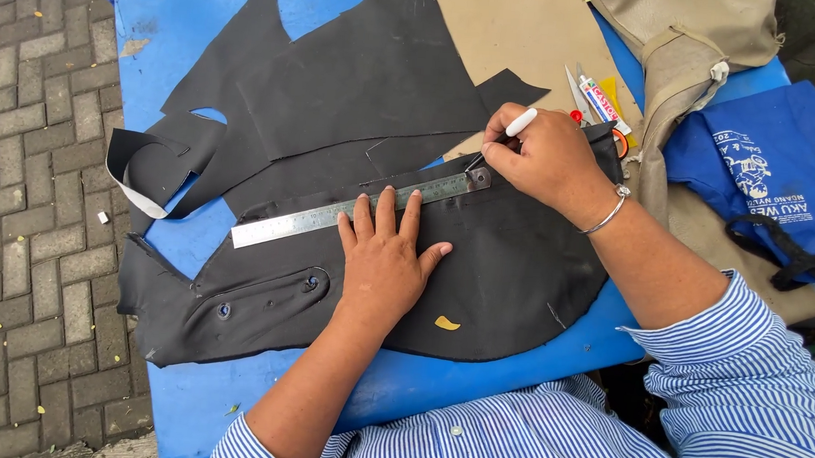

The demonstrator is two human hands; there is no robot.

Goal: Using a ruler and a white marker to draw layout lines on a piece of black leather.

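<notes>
A metal ruler [357,212] lies slantwise across a large black leather piece [480,271] spread on the blue table [474,375]. The left hand [384,261] lies flat and open, fingers spread, its fingertips pressing the ruler's lower edge. The right hand [546,157] is closed around a white-handled pen [512,132], its tip at the ruler's right end. More black leather pieces [360,75] overlap above, with a tan sheet [523,29] beyond them. Scissors [576,93] and a glue tube [604,104] lie just beside the right hand; a blue bag [770,166] sits at the right.
</notes>
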